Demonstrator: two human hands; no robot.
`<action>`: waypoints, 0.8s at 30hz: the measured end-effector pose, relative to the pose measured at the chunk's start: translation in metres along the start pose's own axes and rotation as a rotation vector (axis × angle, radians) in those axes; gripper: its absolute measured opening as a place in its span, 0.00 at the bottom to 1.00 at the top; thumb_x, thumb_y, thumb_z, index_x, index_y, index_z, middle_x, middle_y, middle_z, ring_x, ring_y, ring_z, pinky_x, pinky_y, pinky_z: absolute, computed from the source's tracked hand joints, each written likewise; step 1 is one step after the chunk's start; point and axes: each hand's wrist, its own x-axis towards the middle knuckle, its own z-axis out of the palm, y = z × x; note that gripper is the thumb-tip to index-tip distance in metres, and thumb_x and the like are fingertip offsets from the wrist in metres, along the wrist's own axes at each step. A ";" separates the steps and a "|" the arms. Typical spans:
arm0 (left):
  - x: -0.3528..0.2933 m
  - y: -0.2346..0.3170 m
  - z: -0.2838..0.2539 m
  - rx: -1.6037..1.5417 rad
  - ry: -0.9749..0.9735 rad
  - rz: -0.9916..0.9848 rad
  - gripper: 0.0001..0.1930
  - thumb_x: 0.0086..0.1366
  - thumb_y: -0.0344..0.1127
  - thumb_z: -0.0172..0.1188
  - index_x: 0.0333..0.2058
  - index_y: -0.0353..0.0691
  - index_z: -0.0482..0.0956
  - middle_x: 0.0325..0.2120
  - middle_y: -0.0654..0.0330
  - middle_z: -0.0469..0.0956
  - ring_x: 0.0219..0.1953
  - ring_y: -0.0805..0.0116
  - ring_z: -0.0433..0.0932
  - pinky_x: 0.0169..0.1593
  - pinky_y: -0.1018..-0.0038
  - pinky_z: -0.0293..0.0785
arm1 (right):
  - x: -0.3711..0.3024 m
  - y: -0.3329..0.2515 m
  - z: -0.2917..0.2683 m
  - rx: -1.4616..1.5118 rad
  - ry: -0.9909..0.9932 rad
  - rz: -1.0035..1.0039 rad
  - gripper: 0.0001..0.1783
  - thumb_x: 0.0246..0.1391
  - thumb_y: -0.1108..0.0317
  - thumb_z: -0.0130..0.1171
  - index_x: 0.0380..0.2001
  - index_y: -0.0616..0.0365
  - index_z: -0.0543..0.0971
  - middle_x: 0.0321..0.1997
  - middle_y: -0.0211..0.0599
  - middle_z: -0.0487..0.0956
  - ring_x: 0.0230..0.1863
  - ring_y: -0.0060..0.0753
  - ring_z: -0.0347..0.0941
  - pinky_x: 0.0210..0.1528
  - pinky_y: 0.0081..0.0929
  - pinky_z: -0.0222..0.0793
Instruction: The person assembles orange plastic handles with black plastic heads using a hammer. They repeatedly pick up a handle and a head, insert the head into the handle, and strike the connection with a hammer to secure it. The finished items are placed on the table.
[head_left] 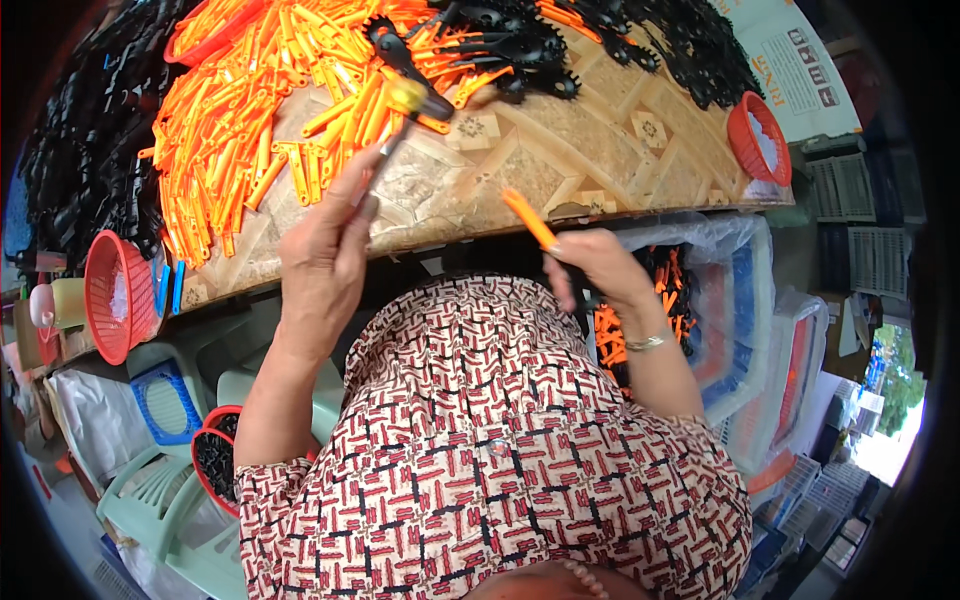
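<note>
My left hand [330, 235] is closed around a small hammer-like tool [385, 150] with a slim dark handle. Its yellow and black head is blurred by motion, above the near part of the table. Between the fingers of my right hand [605, 265], just off the table's front edge, is an orange plastic handle [530, 218], tilted up to the left. Beyond my left hand spreads a large heap of orange plastic handles [225, 130]. Black toothed pieces [510, 50], some apparently joined to orange handles, lie past the tool head.
The patterned tabletop [560, 130] ends just before my body. Red baskets stand at its left [108, 300] and right [757, 140] ends. Dark parts [85, 150] cover the far left. A plastic-lined crate [740, 300] with orange and black pieces sits below on the right; a green chair [160, 500] is lower left.
</note>
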 end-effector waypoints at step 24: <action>0.044 -0.033 -0.016 -0.155 0.146 -0.312 0.13 0.67 0.37 0.67 0.46 0.36 0.84 0.23 0.74 0.70 0.26 0.85 0.62 0.28 0.82 0.58 | 0.179 -0.149 -0.030 -1.724 0.601 -1.299 0.12 0.47 0.66 0.70 0.36 0.50 0.81 0.43 0.24 0.80 0.53 0.30 0.72 0.55 0.37 0.62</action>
